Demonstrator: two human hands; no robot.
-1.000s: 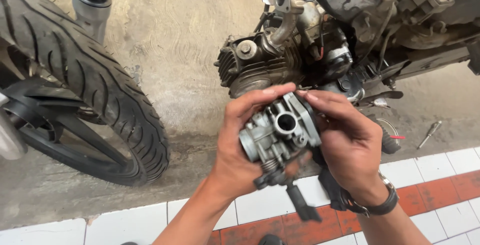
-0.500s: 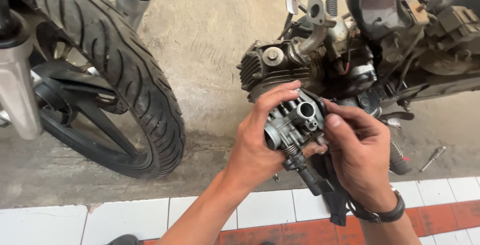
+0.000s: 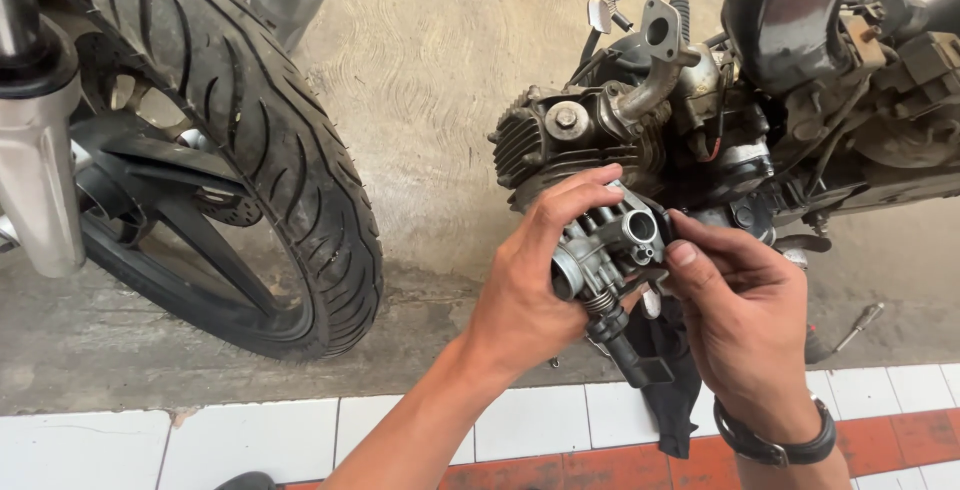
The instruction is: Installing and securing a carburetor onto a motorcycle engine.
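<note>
My left hand (image 3: 525,280) grips a small grey metal carburetor (image 3: 608,250), fingers wrapped over its top and thumb underneath. My right hand (image 3: 740,315), with a dark watch at the wrist, pinches the carburetor's right side with thumb and fingertips. A black rubber tube and a dark rag (image 3: 665,380) hang below it. Just behind the hands sits the motorcycle engine (image 3: 590,140) with its finned cylinder and a bare intake pipe (image 3: 665,50) pointing up.
A motorcycle front wheel (image 3: 260,150) with its fork leg (image 3: 40,170) stands at the left on the concrete floor. White and red tiles (image 3: 530,420) run along the bottom. A metal tool (image 3: 855,325) lies on the floor at the right.
The view has shifted, so the hands and carburetor sit a little lower and to the right. Both hands keep their hold; the carburetor has turned slightly.
</note>
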